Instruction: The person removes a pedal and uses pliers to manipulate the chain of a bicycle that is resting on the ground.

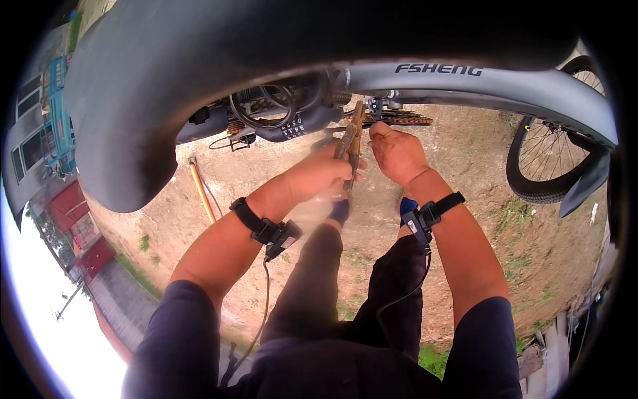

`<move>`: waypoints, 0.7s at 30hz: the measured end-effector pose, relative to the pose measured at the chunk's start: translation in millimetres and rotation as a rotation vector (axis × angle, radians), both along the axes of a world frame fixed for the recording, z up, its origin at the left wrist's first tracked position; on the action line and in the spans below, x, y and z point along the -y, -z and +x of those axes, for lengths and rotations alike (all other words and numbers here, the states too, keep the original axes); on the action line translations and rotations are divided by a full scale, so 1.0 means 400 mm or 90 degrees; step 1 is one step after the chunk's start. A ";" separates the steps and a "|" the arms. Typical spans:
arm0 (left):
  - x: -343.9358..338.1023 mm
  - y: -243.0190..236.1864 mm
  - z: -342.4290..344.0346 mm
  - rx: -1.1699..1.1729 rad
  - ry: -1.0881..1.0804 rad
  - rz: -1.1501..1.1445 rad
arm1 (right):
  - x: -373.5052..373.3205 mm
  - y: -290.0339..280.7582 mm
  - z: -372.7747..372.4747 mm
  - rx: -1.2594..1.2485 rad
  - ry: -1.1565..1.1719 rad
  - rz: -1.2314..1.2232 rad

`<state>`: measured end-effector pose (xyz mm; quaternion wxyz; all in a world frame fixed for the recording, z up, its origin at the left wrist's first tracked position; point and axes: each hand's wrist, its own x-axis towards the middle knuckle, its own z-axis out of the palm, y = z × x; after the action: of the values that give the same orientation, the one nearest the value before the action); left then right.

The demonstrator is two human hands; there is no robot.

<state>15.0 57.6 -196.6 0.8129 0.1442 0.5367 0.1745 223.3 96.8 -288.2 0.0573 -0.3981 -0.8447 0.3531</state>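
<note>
My left hand (324,174), slightly blurred, is closed around a rusty, worn hand tool with two long arms, which looks like pliers (355,136). The tool stands nearly upright in the picture, its upper end close under the grey bicycle frame (438,81). Just right of it, my right hand (399,154) is closed, thumb and forefinger pinched beside the brown, rusty chainring (409,120). Whatever lies between those fingertips is too small to make out. The black saddle (126,113) and the frame spread over the upper part of the view, above both hands.
A coiled black cable (262,110) hangs by a black cylinder (282,130) with white marks. The spoked wheel (551,159) is at the right. An orange-handled tool (201,189) lies on the dirt ground (458,153) at the left. Cables trail from both wrist straps.
</note>
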 end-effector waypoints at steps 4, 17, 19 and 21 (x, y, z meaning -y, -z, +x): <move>-0.084 -0.073 -0.035 0.017 0.064 -0.102 | -0.007 -0.015 -0.004 -0.016 -0.002 0.003; -0.091 -0.030 -0.042 0.070 0.037 -0.135 | -0.003 -0.010 -0.003 0.008 0.009 0.005; -0.040 0.017 -0.014 0.008 0.038 -0.073 | -0.002 -0.007 0.002 -0.012 0.010 0.003; 0.002 0.074 0.018 -0.087 0.082 0.020 | -0.004 -0.008 0.003 -0.022 0.008 0.001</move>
<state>22.3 56.6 -226.3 0.7816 0.2029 0.5775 0.1199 224.4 98.3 -285.2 0.0742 -0.3969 -0.8416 0.3586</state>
